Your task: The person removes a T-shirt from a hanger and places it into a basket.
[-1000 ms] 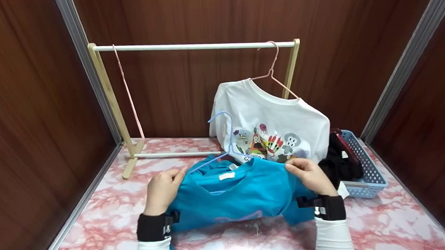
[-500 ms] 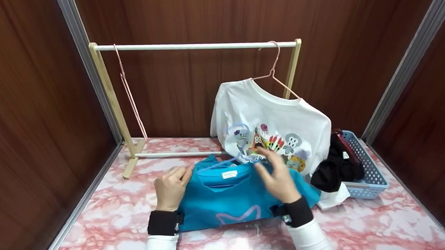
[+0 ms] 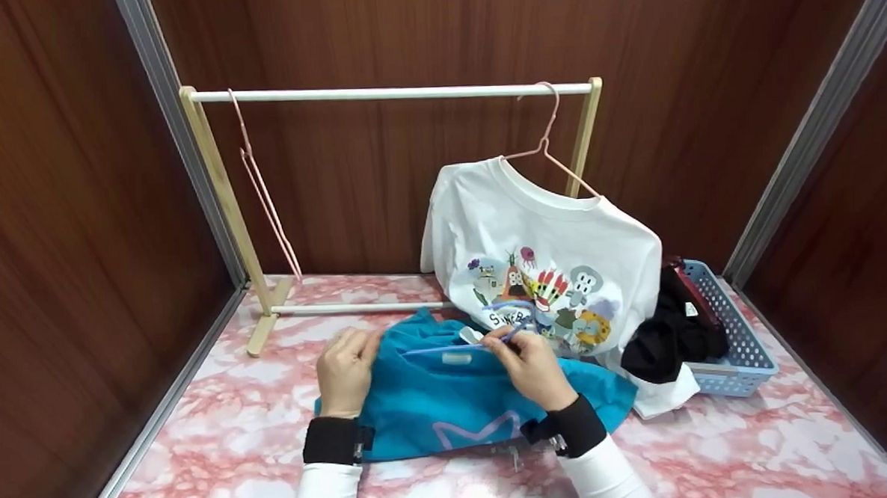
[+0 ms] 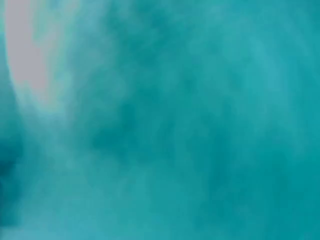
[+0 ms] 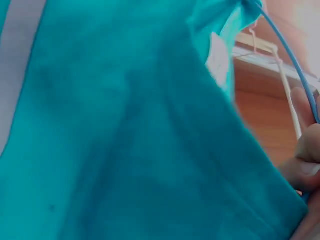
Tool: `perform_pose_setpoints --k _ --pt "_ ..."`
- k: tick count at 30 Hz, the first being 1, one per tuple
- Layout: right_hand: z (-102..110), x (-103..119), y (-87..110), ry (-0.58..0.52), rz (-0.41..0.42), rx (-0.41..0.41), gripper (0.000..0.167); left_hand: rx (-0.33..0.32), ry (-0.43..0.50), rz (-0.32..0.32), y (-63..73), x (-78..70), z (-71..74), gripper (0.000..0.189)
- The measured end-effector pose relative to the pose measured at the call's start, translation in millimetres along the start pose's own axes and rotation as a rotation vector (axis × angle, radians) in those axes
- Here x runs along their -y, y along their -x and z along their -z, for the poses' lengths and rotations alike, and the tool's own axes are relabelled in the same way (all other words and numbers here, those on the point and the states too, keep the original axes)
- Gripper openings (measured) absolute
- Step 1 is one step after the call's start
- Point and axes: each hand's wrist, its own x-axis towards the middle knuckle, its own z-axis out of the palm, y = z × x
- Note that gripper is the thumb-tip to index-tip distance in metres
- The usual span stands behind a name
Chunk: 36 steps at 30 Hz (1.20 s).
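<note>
A blue T-shirt [image 3: 435, 406] with a pink star outline lies bunched on the table, its neck label facing up. At its left shoulder my left hand [image 3: 346, 373] grips the cloth with curled fingers. My right hand [image 3: 527, 365] pinches a blue clothes hanger [image 3: 444, 349] near the base of its hook, above the shirt's neckline. The hanger's hook tilts back and overlaps the white T-shirt behind. In the right wrist view the blue hanger [image 5: 287, 47] runs to the fingers [image 5: 309, 145], beside the shirt's collar edge. Blurred blue cloth [image 4: 175, 130] fills the left wrist view.
A clothes rack [image 3: 377, 93] stands behind, with a bare pink hanger [image 3: 269, 204] at its left. On its right hangs a white printed T-shirt [image 3: 532, 223] on a pink hanger. A light blue basket [image 3: 743, 341] with dark clothes is at the right, white cloth [image 3: 667, 396] beside it.
My right hand has let go of the shirt's right shoulder and moved left onto the blue hanger. The hanger's hook has tipped back and right. My left hand stays at the left shoulder.
</note>
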Motion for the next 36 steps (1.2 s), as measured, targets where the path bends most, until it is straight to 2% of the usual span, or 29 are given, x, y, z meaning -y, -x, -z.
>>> perform_pose_setpoints --k 3,6,8,12,14,16,19,23,27,29,32,36 --pt "5 -4 -1.5 -0.009 0.005 -0.053 0.012 -0.05 -0.037 0.083 2.6 8.3 2.4 0.04" --pt "11 -8 -3.2 -0.033 0.02 -0.088 0.013 -0.041 -0.1 0.171 5.5 11.7 4.2 0.04" --pt "14 -10 -4.1 -0.069 0.026 -0.123 0.014 0.001 -0.137 0.24 7.6 11.5 4.4 0.039" --pt "21 -11 -5.5 -0.234 0.002 -0.211 0.015 0.116 -0.175 0.394 11.6 10.0 4.0 0.021" --pt "24 -11 -5.9 -0.313 -0.018 -0.219 0.015 0.163 -0.168 0.448 13.1 9.8 3.8 0.018" --pt "28 -10 -6.1 -0.353 -0.033 -0.197 0.015 0.191 -0.149 0.477 13.9 9.6 3.4 0.019" --pt "32 -10 -6.6 -0.39 -0.062 -0.195 0.016 0.205 -0.109 0.478 15.0 9.6 1.5 0.022" --pt "33 -6 -7.9 -0.54 -0.08 -0.315 0.014 0.214 -0.079 0.457 16.2 8.0 -3.1 0.024" --pt "31 -4 -10.5 -0.819 -0.025 -0.442 0.013 0.239 -0.066 0.466 18.0 6.5 -7.0 0.04" --pt "32 -2 -11.9 -0.945 0.006 -0.495 0.013 0.255 -0.053 0.49 18.7 6.0 -7.6 0.047" --pt "36 -2 -13.9 -1.044 0.056 -0.539 0.019 0.273 -0.047 0.534 19.6 6.7 -7.7 0.05" --pt "42 -5 -14.6 -1.103 0.124 -0.515 0.027 0.309 -0.06 0.611 21.8 8.3 -7.0 0.054"
